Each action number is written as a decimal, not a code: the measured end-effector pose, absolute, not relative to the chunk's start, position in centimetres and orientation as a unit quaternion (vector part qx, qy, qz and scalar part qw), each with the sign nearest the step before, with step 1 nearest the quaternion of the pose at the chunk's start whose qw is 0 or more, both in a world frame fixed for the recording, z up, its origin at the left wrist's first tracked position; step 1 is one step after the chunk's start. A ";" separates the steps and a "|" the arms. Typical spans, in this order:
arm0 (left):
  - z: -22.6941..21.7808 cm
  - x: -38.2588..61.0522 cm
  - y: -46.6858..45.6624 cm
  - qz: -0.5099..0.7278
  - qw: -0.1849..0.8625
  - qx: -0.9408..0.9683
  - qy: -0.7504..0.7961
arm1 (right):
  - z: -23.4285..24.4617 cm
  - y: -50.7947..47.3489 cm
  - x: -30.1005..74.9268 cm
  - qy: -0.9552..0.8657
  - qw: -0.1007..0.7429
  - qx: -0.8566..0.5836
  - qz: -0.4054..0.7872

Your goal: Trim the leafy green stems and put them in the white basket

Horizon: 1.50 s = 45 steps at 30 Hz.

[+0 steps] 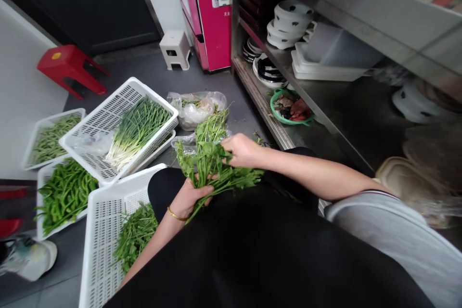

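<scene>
My left hand (189, 197), with a gold bangle on the wrist, is closed round the stems of a bunch of leafy greens (212, 166) held over my lap. My right hand (242, 149) reaches across from the right and pinches into the top of the same bunch. A white basket (104, 231) just left of my knee holds more of the same leafy greens.
White baskets on the floor hold green onions (135, 127), green peppers (65, 195) and green beans (50, 137). A plastic bag (197, 108) lies beyond. A red stool (70, 65), a white stool (175, 48), a pink fridge (212, 14) and a steel shelf with dishes (288, 24) stand around.
</scene>
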<state>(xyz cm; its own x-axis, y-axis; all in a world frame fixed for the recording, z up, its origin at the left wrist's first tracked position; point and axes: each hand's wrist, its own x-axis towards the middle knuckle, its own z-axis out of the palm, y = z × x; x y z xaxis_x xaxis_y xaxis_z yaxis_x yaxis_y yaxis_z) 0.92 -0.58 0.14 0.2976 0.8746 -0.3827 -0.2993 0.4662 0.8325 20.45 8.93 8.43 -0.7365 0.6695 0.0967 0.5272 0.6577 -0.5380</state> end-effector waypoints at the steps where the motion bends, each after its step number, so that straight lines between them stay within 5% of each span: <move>1: 0.2 0.8 -0.6 0.404 0.730 0.324 0.447 | 8.8 9.5 21.3 -0.881 0.187 -0.346 0.262; 5: 0.3 0.1 -0.8 0.404 0.703 0.330 0.484 | 11.3 12.0 26.1 -0.814 0.295 -0.418 0.274; 10: 0.7 0.4 -0.9 0.377 0.685 0.364 0.506 | 12.7 11.5 28.0 -0.841 0.220 -0.491 0.066; 16: 1.4 0.5 -1.2 0.349 0.687 0.401 0.495 | 10.8 9.6 23.8 -0.938 0.131 -0.314 -0.070; 26: 0.4 0.6 -0.9 0.421 0.689 0.292 0.512 | 9.7 7.5 23.9 -0.943 0.199 -0.256 -0.071; 35: 0.6 0.7 -1.4 0.441 0.693 0.295 0.489 | 7.3 5.6 21.5 -0.979 0.056 -0.193 -0.021; 41: -0.5 0.4 -1.6 0.405 0.719 0.310 0.472 | 7.8 5.9 22.1 -0.958 0.132 -0.252 0.041; 45: -0.5 0.5 -1.5 0.396 0.736 0.310 0.453 | 7.8 7.4 21.5 -0.923 0.192 -0.331 -0.027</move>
<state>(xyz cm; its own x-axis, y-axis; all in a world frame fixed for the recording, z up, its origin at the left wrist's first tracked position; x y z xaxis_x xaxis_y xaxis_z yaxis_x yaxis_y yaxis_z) 0.55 -1.46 -0.47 0.2756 0.8639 -0.4216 -0.3026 0.4942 0.8150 21.49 7.44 7.75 -0.7066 0.6012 0.3733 0.6222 0.7790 -0.0768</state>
